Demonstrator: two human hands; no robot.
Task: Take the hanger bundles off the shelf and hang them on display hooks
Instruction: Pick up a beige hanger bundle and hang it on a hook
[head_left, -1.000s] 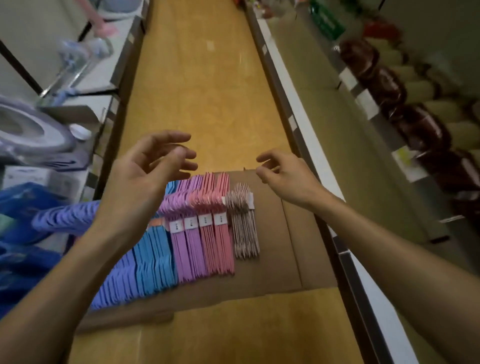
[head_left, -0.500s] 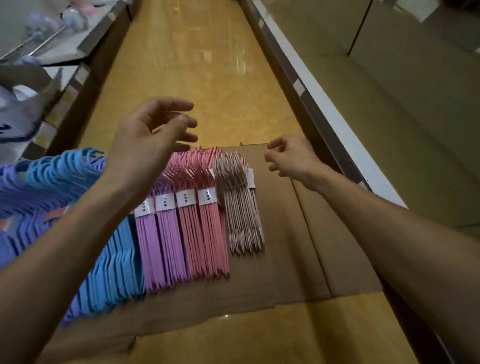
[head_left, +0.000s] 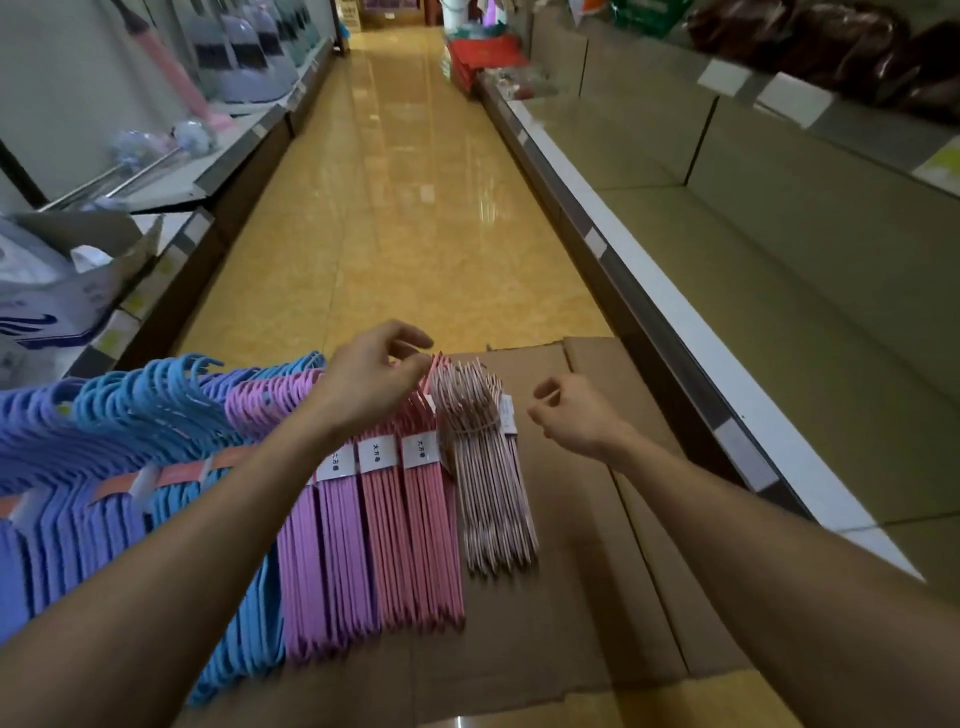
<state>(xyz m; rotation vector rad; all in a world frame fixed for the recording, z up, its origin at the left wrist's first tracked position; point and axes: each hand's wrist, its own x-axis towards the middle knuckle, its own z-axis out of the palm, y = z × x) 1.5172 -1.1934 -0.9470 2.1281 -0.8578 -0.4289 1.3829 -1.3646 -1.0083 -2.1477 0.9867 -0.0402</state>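
Note:
Hanger bundles lie side by side on flattened cardboard on the floor: blue, purple, pink and a pale striped bundle at the right end. My left hand is over the hook ends of the pink bundles, thumb and fingers curled and touching the hooks; a firm grip cannot be made out. My right hand hovers just right of the striped bundle with loosely curled fingers, holding nothing.
A long shelf unit runs along the right, its lower boards bare, dark bagged goods on top. On the left, low shelves carry mops, brushes and a white bag. The yellow aisle floor stretches ahead, with boxes at its far end.
The view has tilted up along the aisle. My left hand came down from above onto the pink hooks. My right hand moved closer to the striped bundle.

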